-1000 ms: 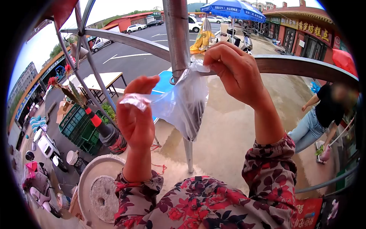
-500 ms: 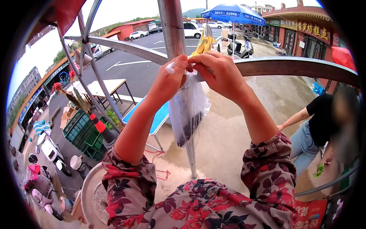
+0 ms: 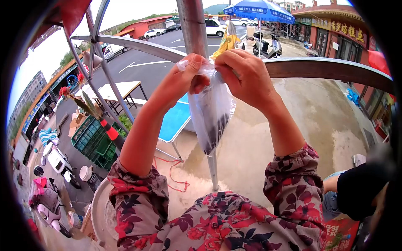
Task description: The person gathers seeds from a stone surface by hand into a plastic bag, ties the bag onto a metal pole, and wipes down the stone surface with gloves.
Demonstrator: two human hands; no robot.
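Note:
A thin white plastic bag (image 3: 205,113) hangs in front of the upright metal pole (image 3: 192,29), with something dark inside its lower part. My left hand (image 3: 184,79) is closed on the bag's top, a bit of plastic sticking out above the thumb. Just to the right, my right hand (image 3: 245,75) pinches the same top edge between thumb and fingers. Both hands are close together beside the pole, at the height of the curved metal bar (image 3: 326,69).
A blue-topped table (image 3: 173,121) stands behind the bag. Green crates (image 3: 90,138) and a traffic cone (image 3: 111,131) are at the left, above a round stone slab (image 3: 102,213). A person in black (image 3: 360,188) bends at the lower right.
My hands came together from apart, then separated slightly, with the bag's top gathered between them. The person at the right has moved lower and bent down.

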